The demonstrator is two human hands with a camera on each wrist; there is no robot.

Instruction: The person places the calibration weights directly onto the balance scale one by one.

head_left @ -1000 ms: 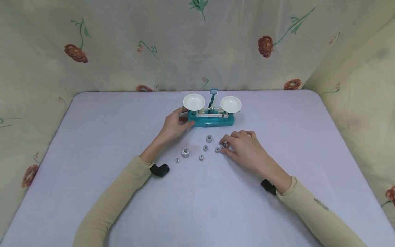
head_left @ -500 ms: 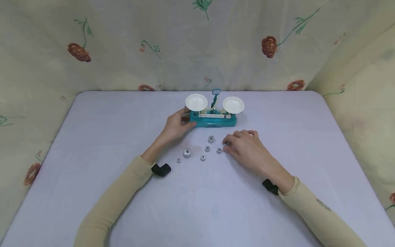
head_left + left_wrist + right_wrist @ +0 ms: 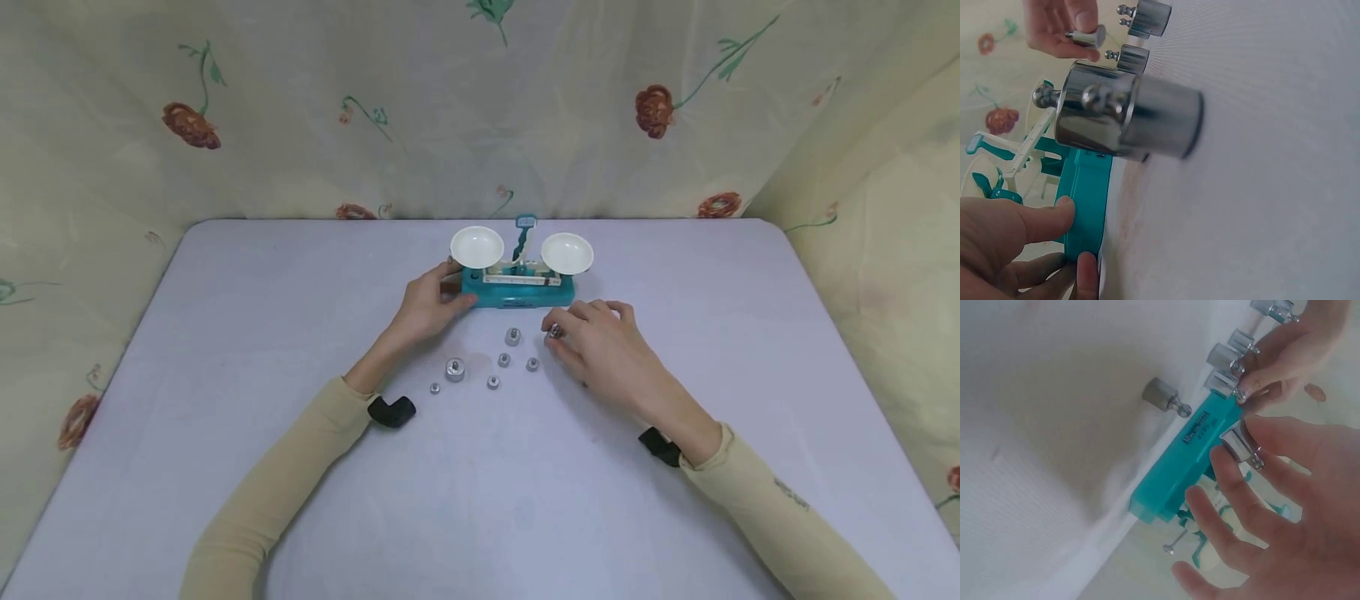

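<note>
A small balance scale with a teal base (image 3: pixel 517 297) and two white pans, left pan (image 3: pixel 477 247) and right pan (image 3: pixel 567 253), stands near the table's far edge. My left hand (image 3: pixel 426 308) grips the left end of the base; in the left wrist view the thumb (image 3: pixel 1050 220) lies along its face. My right hand (image 3: pixel 609 357) pinches a knobbed metal weight (image 3: pixel 1240 442) between thumb and index finger, held off the table in front of the scale's right side. Its other fingers are spread. Neither pan bears anything I can see.
Several more silver weights stand upright on the tabletop between my hands, among them the largest weight (image 3: pixel 454 370), a medium weight (image 3: pixel 513 337) and the smallest weight (image 3: pixel 435 388). A flower-patterned cloth (image 3: pixel 420 108) hangs behind the table (image 3: pixel 465 500).
My right hand has lifted the pinched weight from beside the other weights and moved it slightly toward the scale. The left hand keeps its hold on the base.
</note>
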